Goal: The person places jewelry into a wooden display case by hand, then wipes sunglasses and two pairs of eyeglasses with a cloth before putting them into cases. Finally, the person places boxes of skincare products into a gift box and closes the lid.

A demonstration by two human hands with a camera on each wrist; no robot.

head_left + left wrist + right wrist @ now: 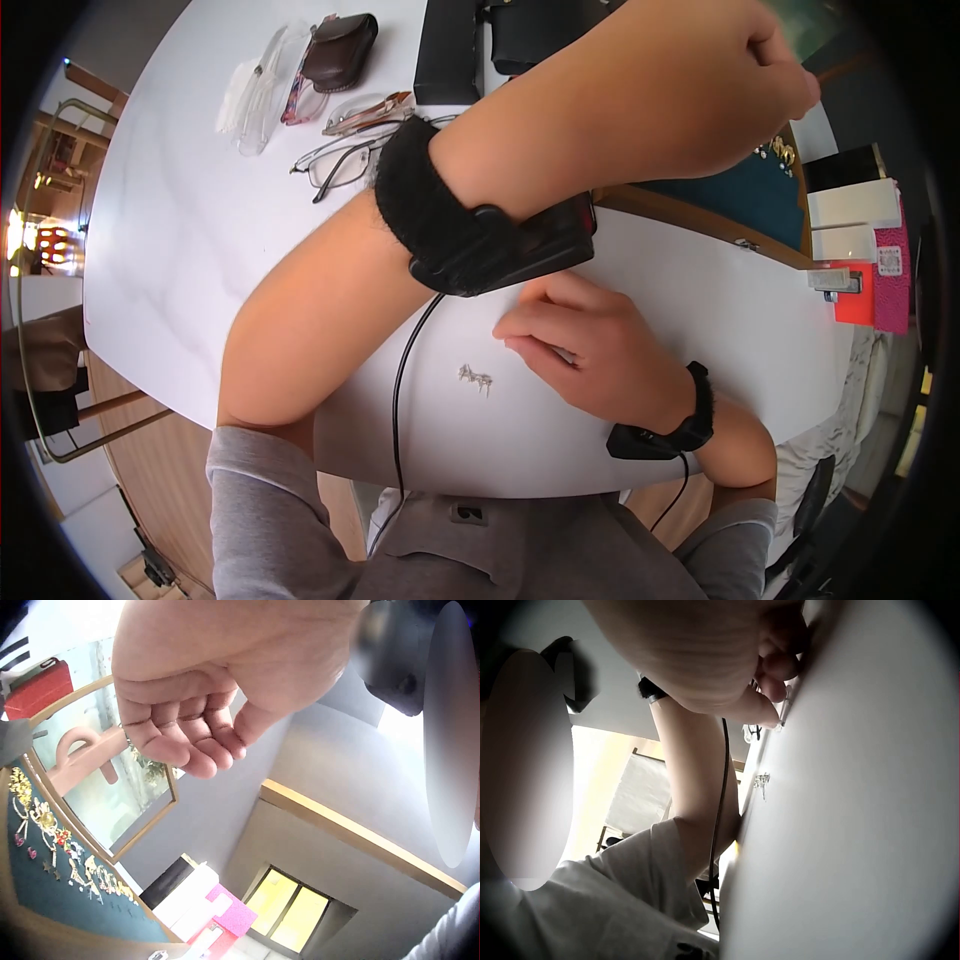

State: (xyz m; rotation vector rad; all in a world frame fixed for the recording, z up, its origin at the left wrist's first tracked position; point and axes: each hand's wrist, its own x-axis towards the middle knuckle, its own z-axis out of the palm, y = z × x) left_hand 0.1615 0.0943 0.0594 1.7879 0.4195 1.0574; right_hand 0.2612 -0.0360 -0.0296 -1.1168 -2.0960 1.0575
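Note:
My left hand is raised at the upper right in the head view, its forearm crossing over the table. In the left wrist view, that hand's fingers curl toward the palm, thumb by the fingertips, and nothing shows between them. Behind it stand a mirror lid and a wooden jewelry box, whose blue pad carries several earrings. My right hand rests low on the white table with loosely bent fingers, no object visible in it. A small cluster of silver jewelry lies just left of its fingertips.
Eyeglasses, a brown leather pouch, a clear packet and a black box lie at the back. White boxes and a pink item stand at the right edge. A black cable hangs from my left wrist.

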